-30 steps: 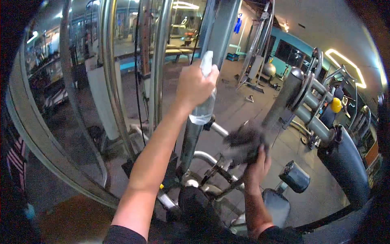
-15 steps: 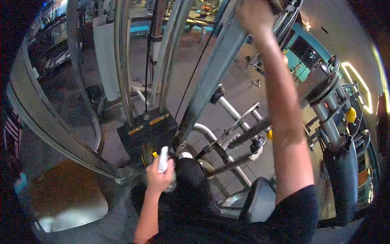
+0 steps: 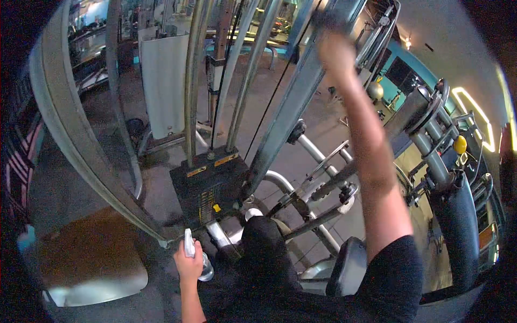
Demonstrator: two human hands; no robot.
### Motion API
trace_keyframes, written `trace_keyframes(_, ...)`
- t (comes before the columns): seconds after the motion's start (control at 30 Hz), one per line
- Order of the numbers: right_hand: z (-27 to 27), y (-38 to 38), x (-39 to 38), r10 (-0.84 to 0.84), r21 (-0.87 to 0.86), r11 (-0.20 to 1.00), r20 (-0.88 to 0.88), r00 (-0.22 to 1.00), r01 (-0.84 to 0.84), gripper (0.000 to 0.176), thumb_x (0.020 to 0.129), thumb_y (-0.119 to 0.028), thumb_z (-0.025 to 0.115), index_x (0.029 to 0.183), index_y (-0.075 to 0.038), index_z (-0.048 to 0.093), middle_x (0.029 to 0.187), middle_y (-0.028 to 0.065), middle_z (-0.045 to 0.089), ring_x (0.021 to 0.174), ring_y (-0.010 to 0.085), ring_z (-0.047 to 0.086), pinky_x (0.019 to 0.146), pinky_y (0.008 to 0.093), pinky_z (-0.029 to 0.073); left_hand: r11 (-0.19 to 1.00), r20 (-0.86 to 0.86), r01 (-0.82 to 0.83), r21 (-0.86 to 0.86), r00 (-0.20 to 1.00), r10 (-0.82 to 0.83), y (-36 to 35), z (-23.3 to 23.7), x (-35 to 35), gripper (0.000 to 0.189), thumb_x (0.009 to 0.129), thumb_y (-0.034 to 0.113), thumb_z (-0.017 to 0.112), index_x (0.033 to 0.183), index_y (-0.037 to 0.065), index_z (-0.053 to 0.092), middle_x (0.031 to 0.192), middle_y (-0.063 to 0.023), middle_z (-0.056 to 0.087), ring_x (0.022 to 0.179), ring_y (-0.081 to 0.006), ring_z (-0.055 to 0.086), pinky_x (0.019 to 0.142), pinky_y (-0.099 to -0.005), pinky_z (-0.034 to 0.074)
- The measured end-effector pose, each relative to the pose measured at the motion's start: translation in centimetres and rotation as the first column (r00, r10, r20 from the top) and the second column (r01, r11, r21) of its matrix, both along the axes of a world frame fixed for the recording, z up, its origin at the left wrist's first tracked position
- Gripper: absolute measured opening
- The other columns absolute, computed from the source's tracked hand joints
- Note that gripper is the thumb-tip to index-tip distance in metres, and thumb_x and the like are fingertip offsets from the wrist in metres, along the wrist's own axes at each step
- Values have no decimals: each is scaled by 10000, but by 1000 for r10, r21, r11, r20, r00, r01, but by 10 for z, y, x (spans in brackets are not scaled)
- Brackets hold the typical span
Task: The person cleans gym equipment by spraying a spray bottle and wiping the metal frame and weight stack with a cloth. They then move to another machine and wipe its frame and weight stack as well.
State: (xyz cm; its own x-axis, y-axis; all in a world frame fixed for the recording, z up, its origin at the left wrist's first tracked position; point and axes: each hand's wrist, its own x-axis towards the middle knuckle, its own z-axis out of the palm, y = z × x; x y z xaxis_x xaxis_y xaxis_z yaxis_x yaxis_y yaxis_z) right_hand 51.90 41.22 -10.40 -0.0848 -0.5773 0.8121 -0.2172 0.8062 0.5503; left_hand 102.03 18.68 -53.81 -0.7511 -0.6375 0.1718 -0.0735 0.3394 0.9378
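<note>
In my left hand (image 3: pixel 188 265) is a clear spray bottle (image 3: pixel 205 269) with a white trigger head; my fingers wrap around its neck, low in front of my body. My right arm is stretched up and forward. My right hand (image 3: pixel 336 56), smeared by motion, presses a dark, soft-looking cloth (image 3: pixel 329 20) against the upper part of the slanted metal upright (image 3: pixel 291 91) of a weight machine. The fingers on the cloth are partly hidden. Below, between the guide rods, sits the black weight stack (image 3: pixel 207 180) with a yellow pin (image 3: pixel 217 208).
A curved metal frame (image 3: pixel 86 145) runs down on the left, beside a brown and white pad or panel (image 3: pixel 97 258). On the right are a black padded seat (image 3: pixel 347 266), tubular machine arms (image 3: pixel 323 156) and a tall dark roller pad (image 3: pixel 455 231). A cable (image 3: pixel 272 86) runs near the upright.
My left hand and the spray bottle have moved down and left, away from the weight stack. My right hand has shifted slightly down along the upright with the cloth. The view has turned a little.
</note>
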Motion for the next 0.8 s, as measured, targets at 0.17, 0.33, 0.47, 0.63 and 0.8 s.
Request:
trace_keyframes(0.17, 179, -38, 35, -208, -139, 956, 297, 932, 257, 281, 869, -127, 556, 1057, 7, 715, 986, 228, 678, 887, 340, 638, 798, 419, 522, 991, -59, -21, 134, 998, 29, -4, 5, -14, 220, 940, 191, 679, 1015, -15, 665, 791, -152, 724, 720, -281, 744, 645, -385, 563)
trace_keyframes(0.33, -44, -18, 21, -9, -151, 988, 188, 982, 38, 329, 941, -164, 519, 1219, -20, 622, 1082, 242, 675, 908, 409, 658, 779, 495, 563, 998, -81, -8, 55, 997, 12, -22, -18, -23, 227, 952, 183, 666, 1047, -24, 672, 791, -143, 726, 697, -245, 736, 638, -372, 563)
trace_keyframes(0.47, -281, 2, 78, -208, 138, 976, 398, 894, 166, 423, 859, -159, 583, 1244, -2, 659, 1061, 243, 725, 1065, 454, 664, 971, 527, 504, 989, -54, 7, 151, 999, 1, -26, -18, -20, 243, 957, 185, 663, 1047, -41, 666, 798, -133, 733, 698, -250, 739, 643, -376, 567)
trace_keyframes(0.63, -188, -7, 56, -86, -12, 994, 530, 844, 108, 184, 928, -191, 564, 930, -70, 703, 857, 154, 700, 637, 323, 679, 576, 478, 559, 999, -31, -28, 20, 999, 29, -39, -24, -8, 222, 964, 188, 649, 1010, -29, 659, 782, -141, 722, 695, -271, 739, 630, -391, 564)
trace_keyframes(0.8, 126, 33, -95, -35, 233, 968, -250, 968, 95, 124, 908, -148, 557, 911, -76, 658, 723, 94, 614, 555, 261, 597, 458, 404, 504, 997, -2, -64, -38, 998, 64, -43, -28, -3, 207, 969, 190, 621, 994, -14, 646, 766, -149, 709, 693, -287, 733, 629, -402, 558)
